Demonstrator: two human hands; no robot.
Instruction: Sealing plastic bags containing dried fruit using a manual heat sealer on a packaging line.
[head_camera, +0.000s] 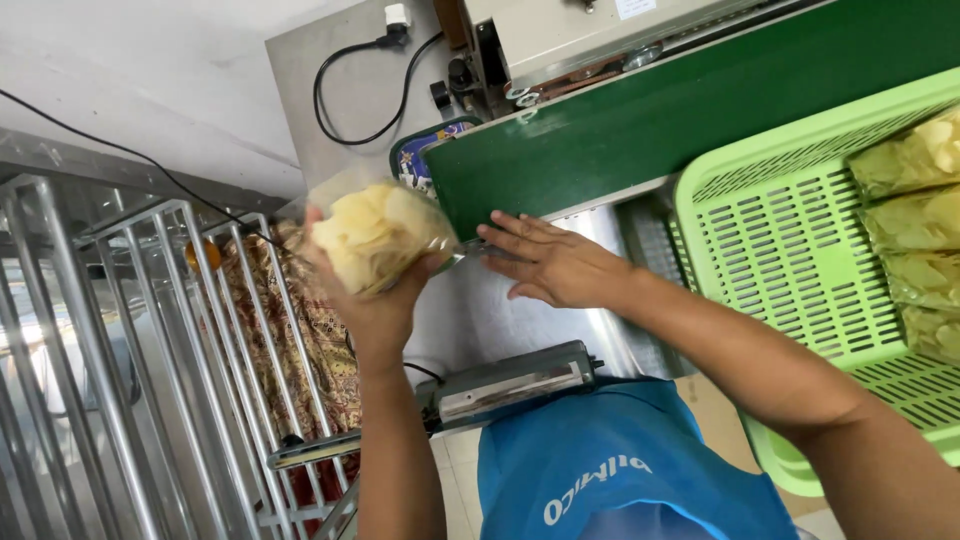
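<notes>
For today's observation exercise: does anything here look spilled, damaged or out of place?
Nothing stands out. The left hand holds a clear bag of pale chips intact, the right hand rests flat by the green conveyor belt, and filled bags lie in the green basket. No spills show.

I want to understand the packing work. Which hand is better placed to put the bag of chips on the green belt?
Probably the left hand: it already grips the clear bag of chips beside the green conveyor belt. The right hand lies flat and open at the belt's end, holding nothing.
</notes>
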